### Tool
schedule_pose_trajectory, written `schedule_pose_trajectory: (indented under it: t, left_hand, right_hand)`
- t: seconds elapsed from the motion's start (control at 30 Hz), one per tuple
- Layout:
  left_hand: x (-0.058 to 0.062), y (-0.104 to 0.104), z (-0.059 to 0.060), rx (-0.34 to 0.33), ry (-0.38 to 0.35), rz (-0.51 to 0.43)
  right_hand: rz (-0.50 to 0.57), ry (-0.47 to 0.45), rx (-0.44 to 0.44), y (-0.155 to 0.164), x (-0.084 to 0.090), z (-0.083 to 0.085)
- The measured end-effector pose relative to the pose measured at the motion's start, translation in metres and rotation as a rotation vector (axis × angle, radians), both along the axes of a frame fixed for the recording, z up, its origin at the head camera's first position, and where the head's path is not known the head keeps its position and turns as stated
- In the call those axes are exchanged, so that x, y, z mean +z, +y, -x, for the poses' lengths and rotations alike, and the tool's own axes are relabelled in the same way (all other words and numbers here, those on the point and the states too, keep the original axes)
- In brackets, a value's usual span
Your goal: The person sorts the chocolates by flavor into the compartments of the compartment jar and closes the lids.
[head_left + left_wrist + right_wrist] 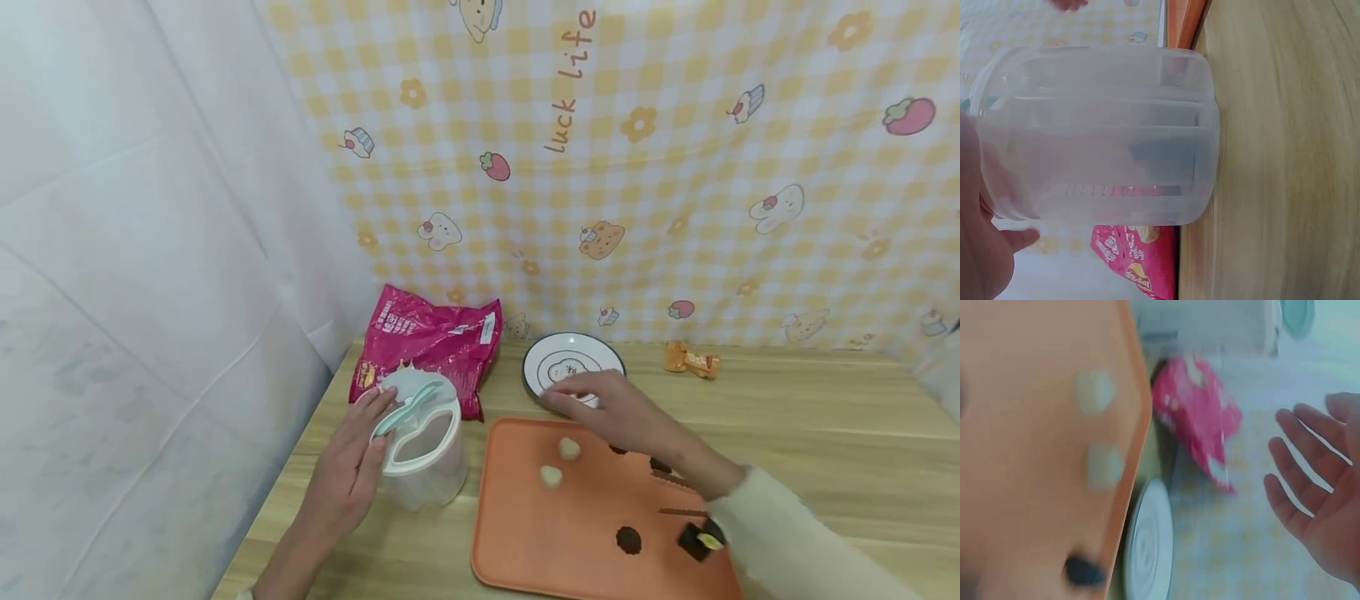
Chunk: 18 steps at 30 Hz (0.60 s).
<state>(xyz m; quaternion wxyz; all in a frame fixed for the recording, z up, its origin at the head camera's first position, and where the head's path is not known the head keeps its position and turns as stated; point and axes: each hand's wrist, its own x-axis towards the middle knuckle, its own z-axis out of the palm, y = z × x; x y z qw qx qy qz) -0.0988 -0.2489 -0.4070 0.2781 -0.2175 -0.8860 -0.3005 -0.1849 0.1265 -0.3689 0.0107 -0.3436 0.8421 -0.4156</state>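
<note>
A translucent plastic canister [426,475] with a white lid stands on the left of the table, with a mint-green spoon-like piece [405,410] across its top. My left hand [347,467] rests against the lid's left side with its fingers extended; in the left wrist view the canister [1104,137] fills the middle. Above the far part of the orange tray [540,533], close to the white plate [573,358], my right hand [611,408] hovers. The right wrist view shows that hand [1329,481] with spread, slightly bent fingers and nothing in it.
Two pale pieces [551,476], a dark round piece [628,540], a dark block [693,542] and brown sticks [681,512] lie on the tray, partly behind my right arm. A magenta bag [435,333] leans behind the canister. An orange wrapped packet [692,359] lies at the back.
</note>
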Motion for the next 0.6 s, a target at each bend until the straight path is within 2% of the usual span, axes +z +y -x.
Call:
schedule_pose_trajectory:
  t: [0.1,0.23,0.37,0.47,0.6]
  left_hand:
    - [-0.002,0.001,0.001,0.0,-0.004,-0.012]
    - [-0.005,0.0,0.001,-0.021,-0.005,-0.022]
    - [-0.008,-0.001,0.001,-0.038,0.008,-0.025]
    - [-0.008,-0.001,0.002,-0.034,0.033,-0.026]
    - [-0.009,0.0,0.005,-0.021,0.065,-0.032]
  right_hand:
    - [-0.043,0.024,-0.04,0.04,-0.006,-0.012]
    - [-0.108,0.082,-0.117,0.09,-0.013,-0.036]
    - [-0.271,0.087,-0.2,0.14,-0.021,-0.062]
    - [-0.402,0.016,-0.225,0.172,-0.034,-0.074]
    - [-0.492,-0.045,-0.266,0.199,-0.055,-0.083]
